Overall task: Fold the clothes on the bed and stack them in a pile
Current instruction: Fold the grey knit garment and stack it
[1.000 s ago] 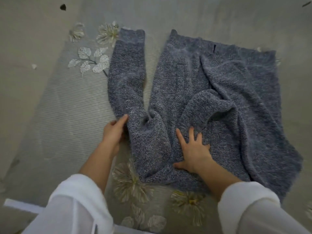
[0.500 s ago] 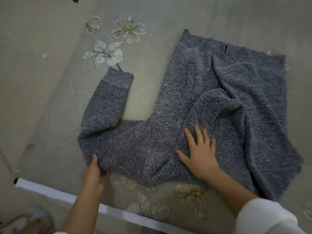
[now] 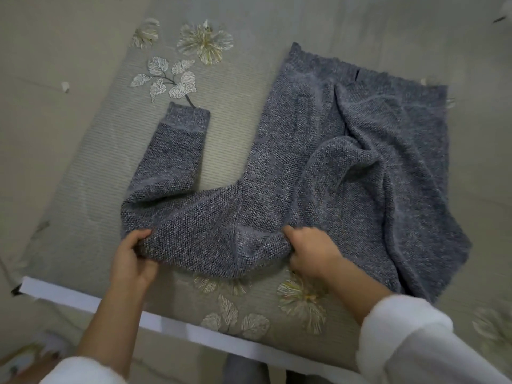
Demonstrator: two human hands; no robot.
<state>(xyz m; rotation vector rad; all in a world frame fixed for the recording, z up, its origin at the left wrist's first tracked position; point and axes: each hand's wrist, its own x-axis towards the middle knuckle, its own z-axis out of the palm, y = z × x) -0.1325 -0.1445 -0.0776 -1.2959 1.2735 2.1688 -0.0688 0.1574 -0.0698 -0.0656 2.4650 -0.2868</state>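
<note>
The grey knitted sweater point(image 3: 346, 167) lies on the bed point(image 3: 83, 189), close to the front edge. Its body is wrinkled, and one sleeve point(image 3: 177, 151) is bent so that the cuff points away from us. Our left hand point(image 3: 130, 259) and our right hand point(image 3: 310, 250) both take the near edge of this sleeve, with the fingers curled and pinching the knit. We judge that we hold it at two places so the sleeve can go flat over the body without twisting.
</note>
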